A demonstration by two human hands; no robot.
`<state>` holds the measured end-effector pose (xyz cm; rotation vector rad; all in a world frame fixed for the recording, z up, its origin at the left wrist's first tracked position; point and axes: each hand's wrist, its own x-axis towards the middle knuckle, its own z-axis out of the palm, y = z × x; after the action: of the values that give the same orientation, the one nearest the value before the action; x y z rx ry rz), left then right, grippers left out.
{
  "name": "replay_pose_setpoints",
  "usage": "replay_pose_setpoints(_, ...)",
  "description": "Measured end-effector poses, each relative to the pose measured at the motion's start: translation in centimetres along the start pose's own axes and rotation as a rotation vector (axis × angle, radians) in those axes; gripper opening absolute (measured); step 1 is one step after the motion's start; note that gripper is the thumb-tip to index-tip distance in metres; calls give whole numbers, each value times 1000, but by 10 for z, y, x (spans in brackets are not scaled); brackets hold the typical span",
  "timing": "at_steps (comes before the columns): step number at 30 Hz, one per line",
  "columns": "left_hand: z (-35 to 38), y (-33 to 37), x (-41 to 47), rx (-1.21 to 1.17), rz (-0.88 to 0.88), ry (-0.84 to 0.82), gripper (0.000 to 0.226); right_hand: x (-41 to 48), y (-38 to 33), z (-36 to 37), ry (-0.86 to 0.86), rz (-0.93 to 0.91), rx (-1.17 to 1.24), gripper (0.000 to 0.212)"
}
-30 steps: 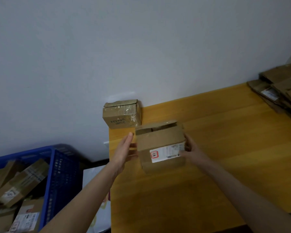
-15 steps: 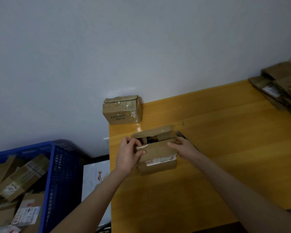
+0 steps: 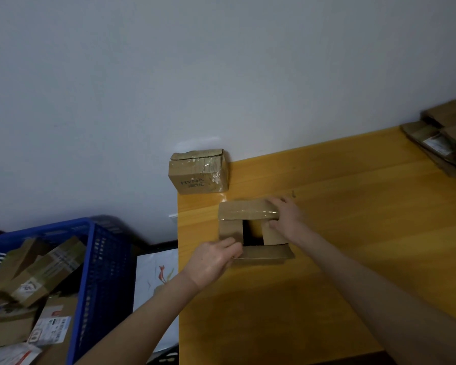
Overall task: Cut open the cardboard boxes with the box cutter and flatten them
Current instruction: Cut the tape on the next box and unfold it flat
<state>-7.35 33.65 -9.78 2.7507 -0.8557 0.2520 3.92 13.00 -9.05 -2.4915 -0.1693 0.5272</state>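
Now that the box [image 3: 248, 210] is lying open on the desk [image 3: 353, 233], no longer lifted, the left hand [image 3: 213, 262] and right hand [image 3: 284, 217] are gripping its flaps [image 3: 263, 255], apparently flattening it.

Both bare forearms are stretched forward, angling in toward each other. The left hand [image 3: 216, 259], knuckles up and fingers curled, pinches the near left corner of the cardboard box [image 3: 263, 255]. The right hand [image 3: 287, 217], further out, curls its fingers over the far flap.
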Motion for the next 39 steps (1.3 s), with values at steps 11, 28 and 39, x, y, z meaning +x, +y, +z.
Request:
replay_pose_setpoints(11, -13, 17, 54, -509, -1183, -338, 101, -2, -6, -7, 123, 67, 29, 31)
replay_pose_setpoints(28, -13, 3, 68, -334, -1019, -116, 33, -16, 13, -9, 310, 442, 510, 42)
replay_pose_setpoints(39, -36, 21, 66, -638, -887, 152, 33, -15, 4, -23, 39, 342, 281, 23)
